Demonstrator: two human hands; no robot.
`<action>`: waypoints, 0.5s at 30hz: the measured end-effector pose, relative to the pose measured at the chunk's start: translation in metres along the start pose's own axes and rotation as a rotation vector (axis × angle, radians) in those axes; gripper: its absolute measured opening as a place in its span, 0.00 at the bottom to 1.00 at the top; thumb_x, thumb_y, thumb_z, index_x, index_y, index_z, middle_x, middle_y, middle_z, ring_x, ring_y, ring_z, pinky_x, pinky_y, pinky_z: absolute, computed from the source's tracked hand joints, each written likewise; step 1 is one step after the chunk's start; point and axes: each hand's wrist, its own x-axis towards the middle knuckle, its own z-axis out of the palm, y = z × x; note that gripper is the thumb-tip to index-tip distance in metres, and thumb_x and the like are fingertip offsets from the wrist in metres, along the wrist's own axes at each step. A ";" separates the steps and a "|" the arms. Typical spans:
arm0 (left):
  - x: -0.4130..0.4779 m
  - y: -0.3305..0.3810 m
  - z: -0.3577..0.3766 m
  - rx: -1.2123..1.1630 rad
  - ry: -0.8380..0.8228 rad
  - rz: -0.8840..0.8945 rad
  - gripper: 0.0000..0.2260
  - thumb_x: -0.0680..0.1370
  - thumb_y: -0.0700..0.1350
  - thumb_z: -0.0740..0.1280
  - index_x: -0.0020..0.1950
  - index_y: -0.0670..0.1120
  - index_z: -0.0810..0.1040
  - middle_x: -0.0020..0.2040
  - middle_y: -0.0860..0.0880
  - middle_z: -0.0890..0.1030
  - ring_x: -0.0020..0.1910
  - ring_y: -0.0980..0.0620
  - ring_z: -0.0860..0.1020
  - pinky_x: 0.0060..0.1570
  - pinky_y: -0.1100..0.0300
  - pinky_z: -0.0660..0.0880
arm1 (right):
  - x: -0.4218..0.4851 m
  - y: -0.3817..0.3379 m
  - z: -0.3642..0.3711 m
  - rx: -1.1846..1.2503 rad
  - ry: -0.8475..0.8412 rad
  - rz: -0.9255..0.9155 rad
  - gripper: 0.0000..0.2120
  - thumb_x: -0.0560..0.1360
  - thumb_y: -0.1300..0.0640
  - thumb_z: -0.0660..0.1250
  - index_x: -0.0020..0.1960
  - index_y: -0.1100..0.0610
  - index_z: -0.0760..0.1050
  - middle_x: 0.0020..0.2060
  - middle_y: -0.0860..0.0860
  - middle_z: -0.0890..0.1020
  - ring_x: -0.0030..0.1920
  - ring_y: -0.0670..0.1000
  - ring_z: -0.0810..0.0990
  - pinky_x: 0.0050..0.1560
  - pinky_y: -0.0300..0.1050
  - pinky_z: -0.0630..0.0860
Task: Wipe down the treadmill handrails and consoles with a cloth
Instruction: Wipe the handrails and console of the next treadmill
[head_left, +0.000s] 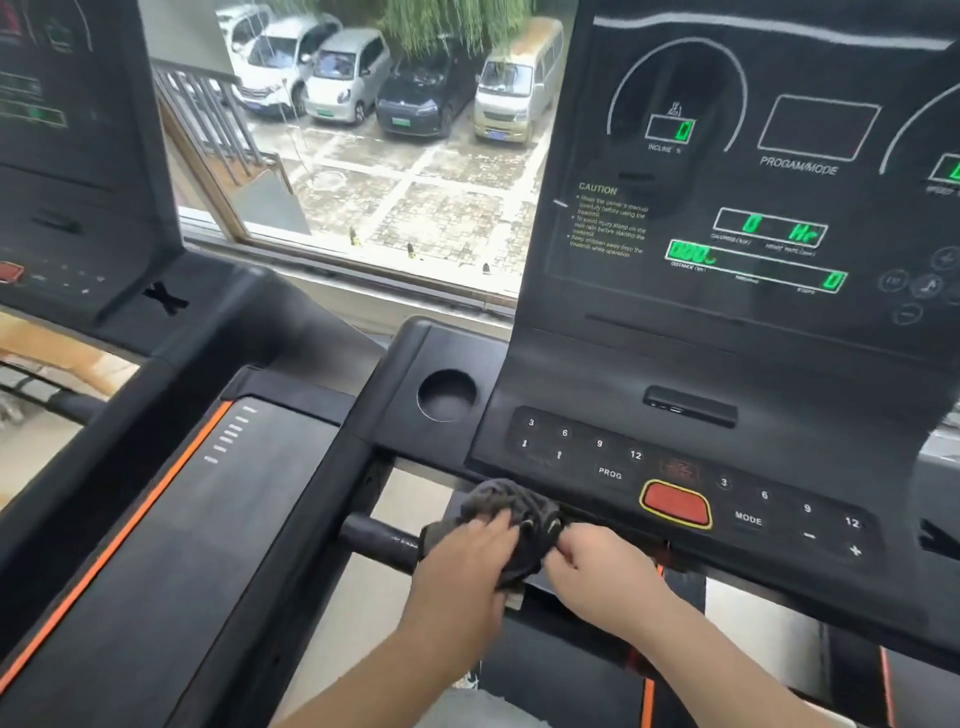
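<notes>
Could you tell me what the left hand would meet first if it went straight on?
Already holding the cloth, the left hand would probably meet the console edge near PROG; depth is unclear.

Console (727, 364) cut off at the top and right edges; its caution text (610, 223) partly too blurred to read. Cloth (519, 509) hides the handrail (379, 538) beyond its left end. Second console (67, 156) cropped at left.

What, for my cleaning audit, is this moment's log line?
left hand: holds crumpled dark grey cloth on black handrail bar | right hand: pinches cloth
</notes>
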 end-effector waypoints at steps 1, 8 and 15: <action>-0.008 -0.002 0.002 -0.046 0.035 -0.024 0.31 0.67 0.42 0.70 0.72 0.46 0.77 0.71 0.49 0.78 0.70 0.46 0.76 0.72 0.51 0.70 | -0.002 -0.001 0.001 -0.014 -0.027 0.001 0.13 0.80 0.49 0.56 0.43 0.54 0.74 0.47 0.50 0.83 0.51 0.55 0.81 0.48 0.46 0.75; -0.007 0.010 -0.040 -0.256 0.182 -0.205 0.15 0.71 0.40 0.63 0.54 0.56 0.71 0.51 0.55 0.79 0.53 0.49 0.75 0.50 0.50 0.76 | 0.001 -0.019 0.007 -0.034 -0.071 -0.054 0.12 0.77 0.49 0.61 0.54 0.52 0.78 0.52 0.48 0.83 0.57 0.54 0.81 0.49 0.45 0.75; -0.032 -0.067 -0.076 -0.388 0.520 -0.646 0.10 0.77 0.40 0.66 0.54 0.53 0.74 0.46 0.52 0.78 0.48 0.47 0.79 0.51 0.44 0.81 | 0.005 -0.023 0.018 -0.100 -0.179 -0.078 0.38 0.68 0.31 0.73 0.70 0.53 0.74 0.64 0.48 0.80 0.63 0.51 0.79 0.62 0.49 0.77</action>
